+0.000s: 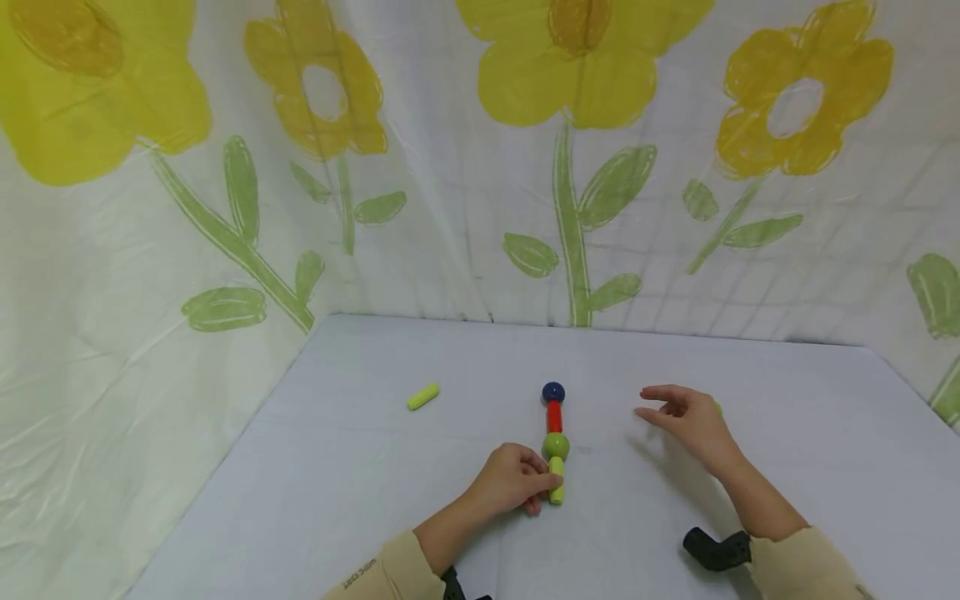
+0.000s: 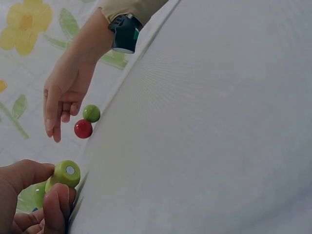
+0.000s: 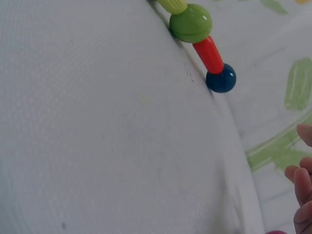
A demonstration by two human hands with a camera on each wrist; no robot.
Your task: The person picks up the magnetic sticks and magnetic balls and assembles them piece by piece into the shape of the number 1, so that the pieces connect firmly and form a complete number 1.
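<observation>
My left hand (image 1: pixel 512 478) pinches a yellow-green rod (image 1: pixel 557 487) between thumb and fingers. The rod lines up with a green ball (image 1: pixel 556 446), a red rod (image 1: pixel 554 417) and a dark blue ball (image 1: pixel 553 392), in a row pointing away from me. A silvery disc shows in the held rod's end (image 2: pixel 70 170) in the left wrist view. To the right, my right hand (image 1: pixel 692 423) hovers over the table with thumb and fingers parted, holding nothing. Beside it, the left wrist view shows a second green ball (image 2: pixel 91 113) and a red ball (image 2: pixel 83 128), mostly hidden in the head view.
Another yellow-green rod (image 1: pixel 423 397) lies by itself left of the row on the white table (image 1: pixel 360 500). Behind the table hangs a pale curtain (image 1: pixel 442 208) with yellow flowers. A black device (image 1: pixel 716 550) is strapped to the right wrist.
</observation>
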